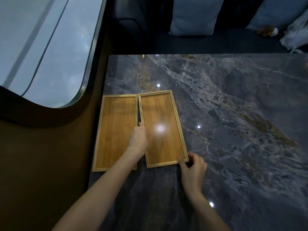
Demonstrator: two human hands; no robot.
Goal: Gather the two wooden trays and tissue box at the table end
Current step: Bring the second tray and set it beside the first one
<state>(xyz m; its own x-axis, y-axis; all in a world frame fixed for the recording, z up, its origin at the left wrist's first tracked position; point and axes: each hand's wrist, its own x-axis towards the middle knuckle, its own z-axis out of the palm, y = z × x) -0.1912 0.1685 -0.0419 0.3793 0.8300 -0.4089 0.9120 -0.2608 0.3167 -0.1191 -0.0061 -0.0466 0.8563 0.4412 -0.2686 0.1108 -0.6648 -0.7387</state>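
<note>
Honey-coloured wood, twice over: two long wooden trays lying flat, side by side, on a dark grey marble table [233, 105] with pale and ochre veins. Left tray [115, 130] parallel to the table's left edge, its outer rim right at that edge. Right tray [162, 124] slightly skewed, far corner touching or almost touching the left tray's far corner, a narrow wedge of dark table opening between the two toward the near end. Both empty, thin raised rims all round, a bright ceiling-light glare on the floor of the right one.

Left hand [138, 136] reaching over the gap, fingers curled on the right tray's left rim about halfway along; whether gripping or only pressing, cannot tell. Right hand [193, 165] at the right tray's near right corner, thumb on the corner rim, other fingers loosely bent against the outer side, pinching lightly. Bare forearms entering from the bottom.

Beyond the table's far edge, a dark bench seat [216, 42] with pale blue cushions [195, 15], a small brown and white soft toy [267, 31], a crumpled plastic bag [295, 35]. Left of the table, a brown wall panel with a rounded window [45, 47].
</note>
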